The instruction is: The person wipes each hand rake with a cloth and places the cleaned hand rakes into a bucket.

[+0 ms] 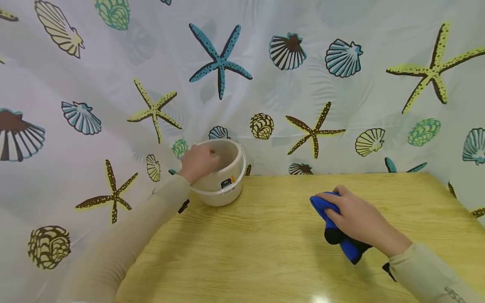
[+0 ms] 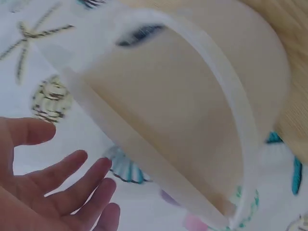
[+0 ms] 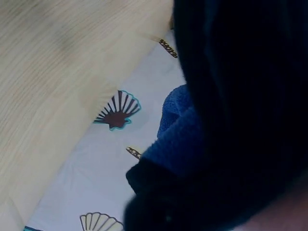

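My left hand (image 1: 200,163) hovers at the mouth of a cream-white bucket (image 1: 206,184), which stands at the table's back left. In the left wrist view that hand's fingers (image 2: 72,187) are spread and relaxed beside the bucket's rim (image 2: 139,144), with nothing in them. Over the right half of the table, my right hand (image 1: 354,214) grips a bunched blue and black sock (image 1: 329,212) between thumb and fingers. Its lower end dangles below the palm. Dark fabric fills much of the right wrist view, beside the sock's fuzzy blue part (image 3: 180,137).
The bucket's white handle (image 1: 242,170) hangs down along its side. A wood-grain table (image 1: 246,252) spreads beneath both hands. Behind it and at the sides hangs a white curtain (image 1: 242,113) printed with shells and starfish.
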{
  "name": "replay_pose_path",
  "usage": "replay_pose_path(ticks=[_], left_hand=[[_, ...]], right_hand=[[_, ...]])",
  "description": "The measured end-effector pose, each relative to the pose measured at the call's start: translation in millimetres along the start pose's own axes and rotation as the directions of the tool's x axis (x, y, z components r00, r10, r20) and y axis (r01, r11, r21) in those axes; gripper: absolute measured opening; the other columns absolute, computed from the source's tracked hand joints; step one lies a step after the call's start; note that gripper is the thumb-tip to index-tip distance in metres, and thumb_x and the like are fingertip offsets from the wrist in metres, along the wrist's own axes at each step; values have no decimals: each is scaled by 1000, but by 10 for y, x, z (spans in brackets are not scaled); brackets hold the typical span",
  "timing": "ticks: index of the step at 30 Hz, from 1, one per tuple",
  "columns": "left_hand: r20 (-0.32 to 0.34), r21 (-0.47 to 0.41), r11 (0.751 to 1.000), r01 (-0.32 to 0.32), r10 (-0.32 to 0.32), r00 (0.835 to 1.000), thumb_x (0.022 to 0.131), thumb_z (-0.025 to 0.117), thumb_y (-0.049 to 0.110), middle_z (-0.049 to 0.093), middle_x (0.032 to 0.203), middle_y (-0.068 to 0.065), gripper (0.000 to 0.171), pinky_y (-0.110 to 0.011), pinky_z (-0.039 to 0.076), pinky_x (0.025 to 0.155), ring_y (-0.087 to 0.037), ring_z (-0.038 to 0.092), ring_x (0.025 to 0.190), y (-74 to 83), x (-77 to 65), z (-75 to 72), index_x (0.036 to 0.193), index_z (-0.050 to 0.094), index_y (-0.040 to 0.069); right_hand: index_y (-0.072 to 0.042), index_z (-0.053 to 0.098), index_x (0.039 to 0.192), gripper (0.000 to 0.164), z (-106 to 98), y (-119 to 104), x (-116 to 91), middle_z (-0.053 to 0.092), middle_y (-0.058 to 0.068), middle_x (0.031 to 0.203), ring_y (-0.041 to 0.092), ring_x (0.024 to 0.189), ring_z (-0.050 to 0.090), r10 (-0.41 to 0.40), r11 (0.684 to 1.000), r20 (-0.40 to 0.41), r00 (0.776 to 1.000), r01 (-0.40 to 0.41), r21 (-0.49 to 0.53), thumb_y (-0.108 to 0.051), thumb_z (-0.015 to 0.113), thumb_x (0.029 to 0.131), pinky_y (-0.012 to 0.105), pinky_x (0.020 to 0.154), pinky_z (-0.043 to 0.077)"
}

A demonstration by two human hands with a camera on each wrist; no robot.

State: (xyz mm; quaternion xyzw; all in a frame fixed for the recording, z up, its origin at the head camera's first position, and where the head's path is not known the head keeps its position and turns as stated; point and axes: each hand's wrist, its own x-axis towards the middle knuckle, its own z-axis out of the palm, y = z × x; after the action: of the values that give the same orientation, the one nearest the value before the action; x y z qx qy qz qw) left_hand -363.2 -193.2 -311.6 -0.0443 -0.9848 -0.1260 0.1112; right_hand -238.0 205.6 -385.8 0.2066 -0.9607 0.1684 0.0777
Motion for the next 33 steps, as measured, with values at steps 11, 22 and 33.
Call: replay_pose_path(ticks=[11,22,33], left_hand=[[-101,-262,930,-257,238,966,96,57,36,65,134,-8,45,-45,40,114,-29,55,131,628,-800,147,133,65,11],[-69,-234,916,-325,318,946,96,59,44,59,141,-10,53,-50,39,114,-32,51,134,892,-1090,678,138,60,11],[-13,-199,916,-348,353,936,97,50,56,51,149,-12,64,-55,35,116,-31,43,141,930,-1138,899,146,51,15]], right_hand=[[-5,46,149,53,346,235,448,50,29,123,28,86,61,55,997,258,965,-65,31,-24,58,101,41,70,50],[3,27,156,68,634,418,524,18,46,151,55,127,50,112,991,442,890,-134,19,-35,52,105,64,103,44],[-8,43,152,71,590,302,403,44,35,142,57,109,57,153,972,224,963,-106,-208,-54,56,98,66,80,52]])
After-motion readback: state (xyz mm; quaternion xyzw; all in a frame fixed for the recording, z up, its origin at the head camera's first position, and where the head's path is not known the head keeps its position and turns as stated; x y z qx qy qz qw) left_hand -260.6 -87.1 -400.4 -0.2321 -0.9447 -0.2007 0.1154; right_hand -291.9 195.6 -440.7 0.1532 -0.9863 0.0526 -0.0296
